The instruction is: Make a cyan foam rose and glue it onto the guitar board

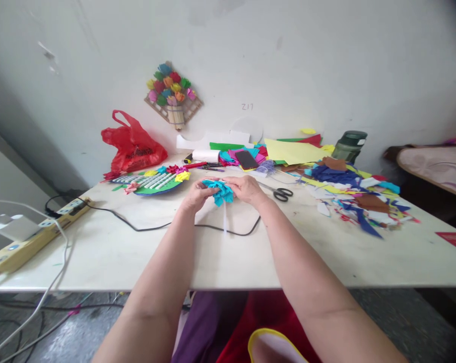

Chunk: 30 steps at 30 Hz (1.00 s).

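We looked from one camera on the head, forward and down over the pale table (231,262) to the wall (228,55) behind it, close enough that both forearms (307,267) loomed large at the lower edge.

Paper flower (223,194) between left hand (200,195) and right hand (246,189) above table (235,262), power strip (66,218) far left, scissors (276,192) at right, paper scraps (371,203) farther right, water bottle (348,147) behind them

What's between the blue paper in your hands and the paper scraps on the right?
The head view shows the right hand, which holds the blue paper, then the scissors, before the paper scraps.
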Motion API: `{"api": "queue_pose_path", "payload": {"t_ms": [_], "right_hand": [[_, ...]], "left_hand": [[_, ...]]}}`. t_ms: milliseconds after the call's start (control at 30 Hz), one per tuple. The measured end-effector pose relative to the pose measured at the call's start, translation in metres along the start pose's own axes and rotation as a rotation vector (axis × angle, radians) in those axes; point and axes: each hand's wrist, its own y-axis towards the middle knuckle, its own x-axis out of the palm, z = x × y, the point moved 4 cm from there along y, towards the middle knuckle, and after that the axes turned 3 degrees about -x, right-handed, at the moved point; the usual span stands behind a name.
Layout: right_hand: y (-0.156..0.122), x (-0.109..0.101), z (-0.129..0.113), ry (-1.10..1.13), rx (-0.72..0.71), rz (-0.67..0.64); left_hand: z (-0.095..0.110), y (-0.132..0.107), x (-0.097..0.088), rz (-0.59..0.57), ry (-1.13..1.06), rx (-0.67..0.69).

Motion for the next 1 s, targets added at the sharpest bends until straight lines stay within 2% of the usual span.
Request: {"api": "queue_pose_path", "payload": {"t_ms": [333,600,667,800,900,1000], "right_hand": [[-0.003,0.000,0.017,0.242,0.033,-0.029],[-0.011,-0.013,0.036,0.139,0.111,-0.167],[-0.013,-0.014,0.044,0.039,0.178,-0.177],[-0.016,-0.013,0.064,-0.290,0.393,-0.101],[-0.020,-0.004,0.077,-0.393,0.547,-0.169],[-0.025,0.006,0.087,-0.372,0.653,-0.269]], "left_hand": [[0.003,-0.001,-0.002,0.013,0.029,0.018],[0.009,-0.001,-0.018,0.143,0.017,0.042],[0.011,-0.001,-0.022,0.168,0.006,0.056],[0.011,0.000,-0.024,0.197,-0.013,0.072],[0.010,0.001,-0.023,0.182,-0.005,0.077],[0.009,0.002,-0.022,0.161,-0.006,0.085]]}}
